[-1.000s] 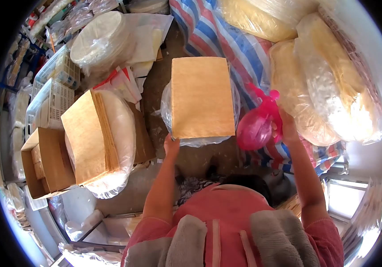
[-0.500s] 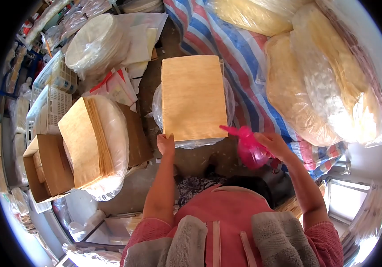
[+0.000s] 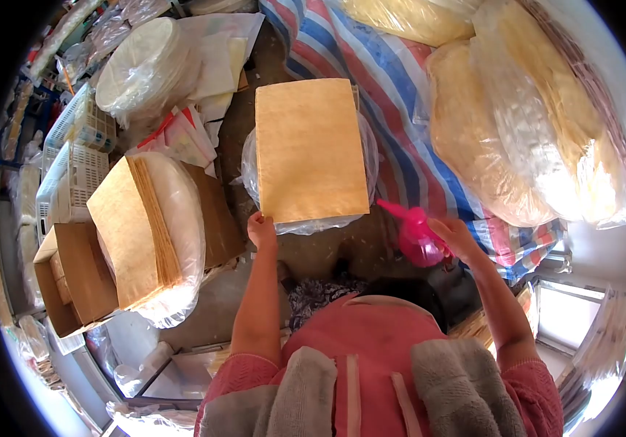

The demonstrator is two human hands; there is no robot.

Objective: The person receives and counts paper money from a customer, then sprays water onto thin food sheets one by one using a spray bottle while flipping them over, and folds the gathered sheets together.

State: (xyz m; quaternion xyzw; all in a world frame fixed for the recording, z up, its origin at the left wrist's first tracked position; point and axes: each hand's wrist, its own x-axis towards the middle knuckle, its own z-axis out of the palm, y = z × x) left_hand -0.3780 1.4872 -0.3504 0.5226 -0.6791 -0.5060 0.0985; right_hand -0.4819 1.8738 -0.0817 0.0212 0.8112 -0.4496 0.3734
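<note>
A tan rectangular sheet [image 3: 311, 149], perhaps the top of a thin stack, lies on a round support wrapped in clear plastic [image 3: 313, 225] in the middle of the view. My left hand [image 3: 260, 230] pinches the sheet's near left corner. In my right hand [image 3: 453, 239] is a bright pink plastic spray bottle [image 3: 421, 240], its narrow spout pointing up and left. The spout tip sits just right of the sheet's near right corner, apart from it. My fingers are wrapped round the bottle's right side, and part of the grip is hidden.
To the left, a stack of similar tan sheets [image 3: 135, 237] leans on a plastic-wrapped round pile beside an open cardboard box [image 3: 83, 280]. White baskets [image 3: 72, 178] stand behind. A striped tarp [image 3: 393, 109] and large plastic bags [image 3: 488, 138] lie to the right.
The pink bottle has moved slightly right, away from the sheet's corner, and its spout tilts more upward. My left hand stays at the near left corner. The whole view has shifted a little.
</note>
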